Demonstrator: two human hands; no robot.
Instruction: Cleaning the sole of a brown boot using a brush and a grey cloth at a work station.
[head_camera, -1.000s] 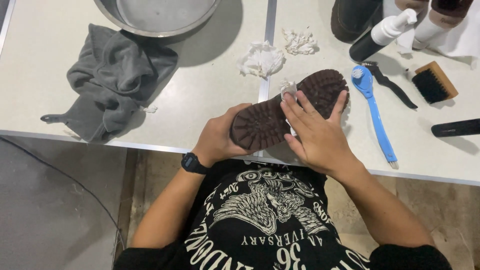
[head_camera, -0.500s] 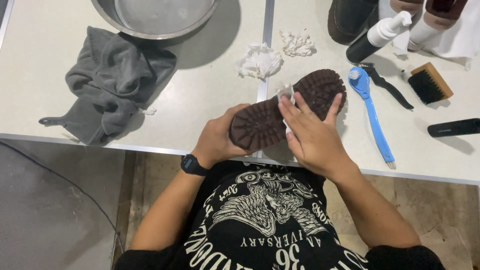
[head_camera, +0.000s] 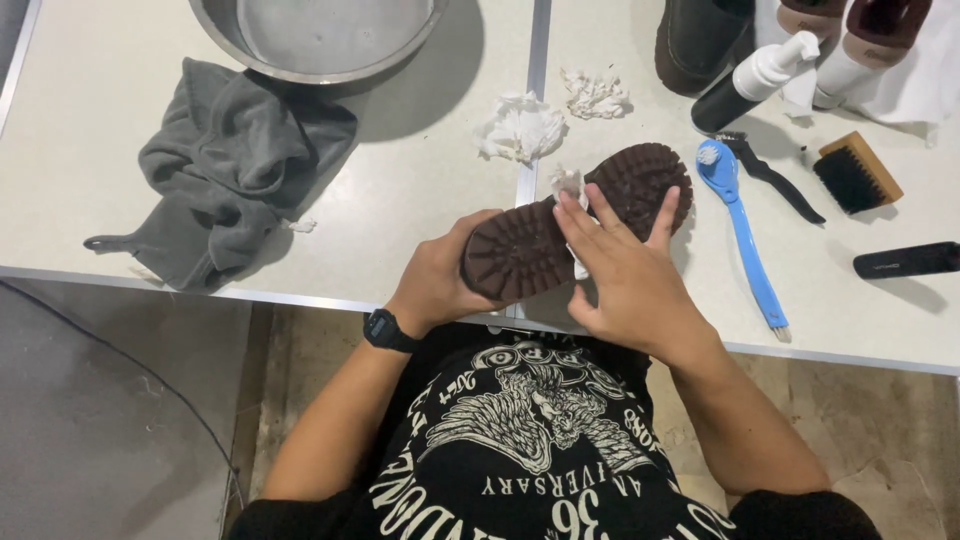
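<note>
Looking straight down from head height, the view takes in a pale, smooth tabletop with a seam running down its middle. At far left lies a crumpled grey cloth, soft and folded over itself, its upper edge touching a round, shiny metal basin at the top. Just left of the seam sits a wad of white tissue, wrinkled and puffy, with a smaller shredded wad just right of the seam.

At the table's near edge, across the seam, the person's left hand, with a black watch on the wrist, is wrapped around the heel end of a dark brown shoe. The shoe is held sole up and slanted, heel low at the left, toe higher at the right. Its rubber sole is chunky, with deep blocky lugs. The right hand lies flat across the middle of the sole, fingers spread and pressing a small white wipe against it, not closed around anything.

Right of the shoe lies a long blue plastic brush, narrow in the handle. Beyond it are a slim black brush, a white pump bottle lying tilted, a wooden block brush with dense black bristles, and a black cylindrical tube near the right edge.
</note>
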